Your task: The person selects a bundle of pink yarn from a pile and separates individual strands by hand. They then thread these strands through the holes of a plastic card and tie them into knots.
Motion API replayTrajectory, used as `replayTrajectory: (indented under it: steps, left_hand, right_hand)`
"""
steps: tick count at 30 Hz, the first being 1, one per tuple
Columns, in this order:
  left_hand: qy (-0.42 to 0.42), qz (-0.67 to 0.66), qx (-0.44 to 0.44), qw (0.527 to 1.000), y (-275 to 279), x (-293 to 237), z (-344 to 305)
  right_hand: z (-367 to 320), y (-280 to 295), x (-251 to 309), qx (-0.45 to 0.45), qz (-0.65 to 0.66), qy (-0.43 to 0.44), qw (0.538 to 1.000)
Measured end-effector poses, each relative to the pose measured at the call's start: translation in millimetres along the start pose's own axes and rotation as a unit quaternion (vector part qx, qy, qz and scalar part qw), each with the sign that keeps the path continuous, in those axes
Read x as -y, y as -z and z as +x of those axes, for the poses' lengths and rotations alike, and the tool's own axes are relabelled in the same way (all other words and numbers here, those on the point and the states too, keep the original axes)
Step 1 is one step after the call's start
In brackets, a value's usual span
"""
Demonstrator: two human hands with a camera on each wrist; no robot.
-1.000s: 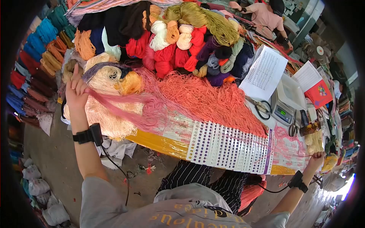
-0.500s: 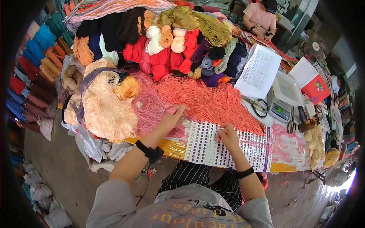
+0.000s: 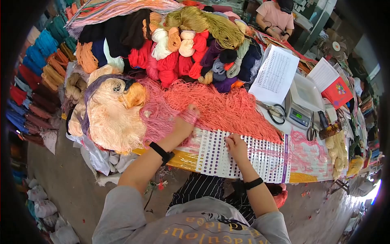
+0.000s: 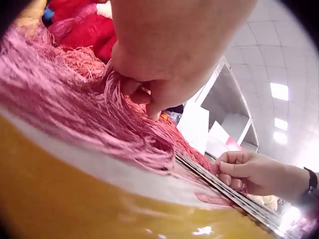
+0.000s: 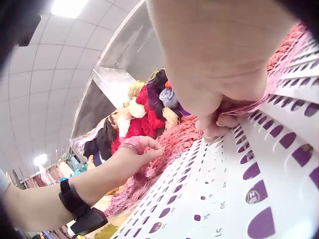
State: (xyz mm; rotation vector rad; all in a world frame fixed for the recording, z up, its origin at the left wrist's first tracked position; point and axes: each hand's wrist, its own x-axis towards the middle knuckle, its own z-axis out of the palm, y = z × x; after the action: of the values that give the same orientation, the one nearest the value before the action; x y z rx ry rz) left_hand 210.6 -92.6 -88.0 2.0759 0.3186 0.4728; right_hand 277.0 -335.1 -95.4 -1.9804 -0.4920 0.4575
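Observation:
Dusty-pink yarn [image 3: 156, 116] lies in a loose heap on the table. My left hand [image 3: 185, 124] is at the right side of this heap, fingers bent, with pink strands [image 5: 132, 143] looped across it. In the left wrist view, the strands hang in a thick bundle beside the curled fingers. My right hand [image 3: 237, 148] is low over white cards [image 3: 215, 152] with rows of purple-backed holes. Its thumb and fingers pinch a few pink strands [image 5: 244, 107], which trail rightward across the cards. Coral yarn [image 3: 219, 105] spreads just beyond both hands.
Many yarn hanks [image 3: 174, 61] are piled at the back. Cream yarn [image 3: 115, 114] lies at the left. Right of the cards are scissors [image 3: 277, 114], a digital scale [image 3: 300, 116] and written sheets [image 3: 274, 75]. Another person [image 3: 276, 20] sits beyond the table.
Both hands have come in from wide apart, where the left drew out pink strands, to the table's middle. Since half a second ago, the right has shifted slightly left.

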Motion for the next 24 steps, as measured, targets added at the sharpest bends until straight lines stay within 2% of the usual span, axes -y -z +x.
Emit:
replayTrajectory:
  steps: [1,3,4,5,6,7,9,10,11,12,13,14,16,17,19,20,22,23,24]
  left_hand:
    - [0.001,0.002,0.0,1.0,9,2,3]
    - [-0.006,0.148,-0.164,0.975,29,7,9]
    - [-0.007,0.149,-0.163,0.975,44,5,14]
    - [-0.079,0.247,-0.243,0.935,60,-1,18]
    - [-0.149,0.338,-0.318,0.873,67,-5,20]
    - [-0.15,0.339,-0.317,0.873,66,-2,19]
    - [-0.1,0.197,-0.214,0.952,59,6,13]
    - [0.069,-0.063,-0.089,0.992,54,-19,2]
    - [0.23,-0.317,0.044,0.919,43,-48,-11]
    - [0.286,-0.396,0.095,0.867,28,-47,-19]
    - [0.336,-0.47,0.145,0.803,14,-44,-25]
    - [0.336,-0.47,0.145,0.803,3,-43,-29]
    - [0.424,-0.522,0.156,0.723,-14,-42,-33]
    - [0.423,-0.522,0.158,0.724,-18,-36,-33]
    - [0.395,-0.536,0.222,0.712,-23,-26,-34]
    - [0.396,-0.537,0.22,0.711,-25,-22,-33]
    - [0.375,-0.509,0.148,0.761,-29,-17,-23]
    - [0.373,-0.509,0.148,0.762,-24,-11,-18]
    - [0.29,-0.397,0.072,0.868,-12,-2,-13]
  right_hand:
    - [0,0,1,-0.001,-0.009,0.006,1.0]
    - [-1,0,2,-0.001,-0.008,0.008,1.0]
    - [-1,0,2,-0.001,-0.01,0.011,1.0]
    - [-1,0,1,-0.002,-0.008,0.011,1.0]
    - [-1,0,0,-0.003,0.0,0.008,1.0]
    - [0,0,0,-0.004,0.008,0.006,1.0]
    - [4,1,-2,-0.003,0.041,0.001,0.999]
    - [5,1,-3,-0.001,0.072,-0.006,0.997]
    - [7,0,2,0.002,0.072,-0.006,0.997]
    - [9,1,9,0.003,0.073,-0.006,0.997]
    - [11,1,14,0.003,0.073,-0.004,0.997]
    - [14,-2,11,0.003,0.073,-0.004,0.997]
    - [23,-7,3,0.022,0.092,-0.013,0.995]
    - [25,-7,0,0.02,0.092,-0.012,0.995]
    - [26,-9,-5,0.028,0.083,-0.02,0.996]
    - [25,-10,-6,0.031,0.082,-0.021,0.996]
    - [25,-11,-7,0.015,0.067,-0.02,0.997]
    - [25,-11,-6,0.014,0.068,-0.018,0.997]
    - [25,-11,-6,0.013,0.067,-0.012,0.998]
